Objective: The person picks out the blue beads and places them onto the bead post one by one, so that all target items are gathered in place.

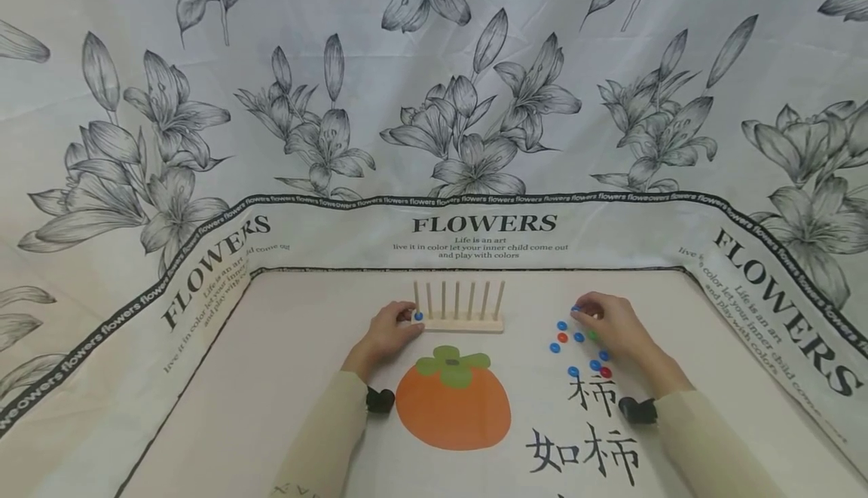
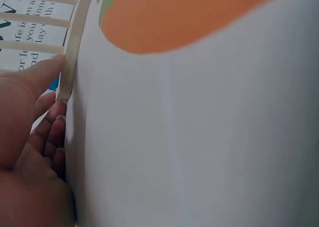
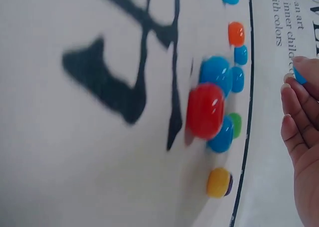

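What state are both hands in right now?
Left hand: closed, gripping the left end of the wooden peg rack.
Right hand: closed, pinching a blue bead.

Beads [image 1: 555,348] right of centre are blue, red and green; low in the right-wrist view sit a yellow bead [image 3: 217,182] and a dark one, perhaps purple. Centre: tan rack [image 1: 468,325], orange fruit print [image 1: 453,415]. Top: grey-lilied cloth [image 1: 380,68].

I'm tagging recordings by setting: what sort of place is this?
Probably a cloth-screened workspace indoors, though the room beyond is hidden: lily-print fabric rises around a pale work surface, and a wooden peg rack stands on it.
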{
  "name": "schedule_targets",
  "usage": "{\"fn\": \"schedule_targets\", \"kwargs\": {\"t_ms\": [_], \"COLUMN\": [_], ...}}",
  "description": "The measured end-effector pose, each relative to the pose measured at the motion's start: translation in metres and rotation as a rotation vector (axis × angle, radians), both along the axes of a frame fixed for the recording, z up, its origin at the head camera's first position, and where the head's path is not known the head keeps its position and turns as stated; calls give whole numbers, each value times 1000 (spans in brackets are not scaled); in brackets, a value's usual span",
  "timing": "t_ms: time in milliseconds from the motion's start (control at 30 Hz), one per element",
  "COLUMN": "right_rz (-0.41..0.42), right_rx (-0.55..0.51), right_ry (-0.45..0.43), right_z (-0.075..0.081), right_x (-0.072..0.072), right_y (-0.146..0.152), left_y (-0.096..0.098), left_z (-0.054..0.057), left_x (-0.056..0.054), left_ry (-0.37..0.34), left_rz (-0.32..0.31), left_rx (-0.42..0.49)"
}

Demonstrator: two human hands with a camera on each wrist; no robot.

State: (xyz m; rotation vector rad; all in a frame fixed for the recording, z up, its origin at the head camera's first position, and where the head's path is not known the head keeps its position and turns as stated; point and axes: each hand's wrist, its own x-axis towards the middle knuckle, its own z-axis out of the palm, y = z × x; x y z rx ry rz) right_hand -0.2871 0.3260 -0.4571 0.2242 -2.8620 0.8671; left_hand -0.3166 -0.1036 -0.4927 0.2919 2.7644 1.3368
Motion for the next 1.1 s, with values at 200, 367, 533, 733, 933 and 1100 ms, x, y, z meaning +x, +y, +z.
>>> {"fn": "schedule_targets", "kwargs": {"t_ms": [200,367,533,733,933,1100], "right_rz": [36,46,93,165,252,310], "right_rx": [-16,-39,-75,-114,-141,-176], "right_ry": [139,207,233,265,308,331], "right_z": [7,14,21,29,33,36], "right_x": [6,10,12,12,8,5], "right_y": [-14,-30,-50,-71,-91,-110], "left_y": [0,0,0,0,0,0], "left_z": [-2,-2,-2,-5,-4,-1], "left_x": [-1,0,0,0,0,1], "left_ry": [18,19,20,14,5,5], "left_rz": [-4,-8,-3,-4,-1,-4], "left_rx": [-10,-10,0,5,6,3]}}
